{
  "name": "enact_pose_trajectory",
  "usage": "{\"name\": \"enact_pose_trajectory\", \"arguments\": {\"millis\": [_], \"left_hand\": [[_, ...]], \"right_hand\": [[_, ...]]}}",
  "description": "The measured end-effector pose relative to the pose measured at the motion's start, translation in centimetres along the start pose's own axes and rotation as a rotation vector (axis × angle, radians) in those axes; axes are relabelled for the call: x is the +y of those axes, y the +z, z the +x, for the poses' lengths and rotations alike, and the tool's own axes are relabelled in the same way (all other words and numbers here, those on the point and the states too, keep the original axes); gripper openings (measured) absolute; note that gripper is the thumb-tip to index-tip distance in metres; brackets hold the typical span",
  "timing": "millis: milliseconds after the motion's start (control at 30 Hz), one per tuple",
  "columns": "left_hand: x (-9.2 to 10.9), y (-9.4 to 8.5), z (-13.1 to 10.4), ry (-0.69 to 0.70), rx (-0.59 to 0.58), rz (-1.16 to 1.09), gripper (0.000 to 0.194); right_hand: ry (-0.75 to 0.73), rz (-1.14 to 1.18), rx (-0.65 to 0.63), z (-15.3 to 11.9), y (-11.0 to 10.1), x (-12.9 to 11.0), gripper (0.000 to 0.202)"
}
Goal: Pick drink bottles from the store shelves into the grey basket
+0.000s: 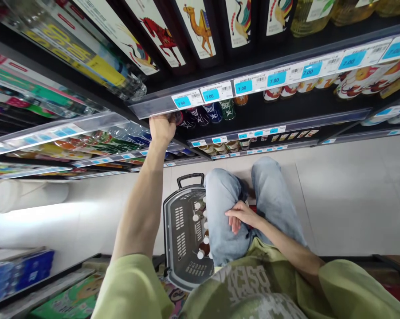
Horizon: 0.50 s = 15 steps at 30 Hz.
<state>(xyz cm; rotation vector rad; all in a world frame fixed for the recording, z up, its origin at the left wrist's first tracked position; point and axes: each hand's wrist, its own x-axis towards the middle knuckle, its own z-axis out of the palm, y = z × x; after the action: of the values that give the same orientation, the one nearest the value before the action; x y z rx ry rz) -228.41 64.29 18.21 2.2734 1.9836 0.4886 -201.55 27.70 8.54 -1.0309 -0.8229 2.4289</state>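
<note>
My left hand [162,127] reaches under the upper shelf edge, at the left end of a lower shelf. Its fingers close around a dark bottle [177,118], which is mostly hidden by the hand and the shelf. Right of it stand dark bottles with blue [213,113] and green [228,110] labels. My right hand [240,215] rests on my left knee, empty, with its fingers loosely bent and apart. Beside that leg, a grey shopping basket [178,201] stands on the floor, holding several white-capped bottles [203,249].
Price tags [243,87] line the shelf edge above my left hand. Boxed bottles with animal pictures [200,29] stand on top. Another shelf unit [40,133] of drinks runs off to the left. A white bucket [27,196] lies left on the tiled floor. Low racks of goods stand behind me.
</note>
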Motion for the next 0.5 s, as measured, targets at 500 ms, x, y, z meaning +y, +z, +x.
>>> {"name": "enact_pose_trajectory", "arguments": {"millis": [500], "left_hand": [[6.5,-3.4,-11.0,-0.073,-0.085,0.169,0.03]], "right_hand": [[-0.046,-0.07,0.053,-0.4,0.5,0.5,0.053]]}}
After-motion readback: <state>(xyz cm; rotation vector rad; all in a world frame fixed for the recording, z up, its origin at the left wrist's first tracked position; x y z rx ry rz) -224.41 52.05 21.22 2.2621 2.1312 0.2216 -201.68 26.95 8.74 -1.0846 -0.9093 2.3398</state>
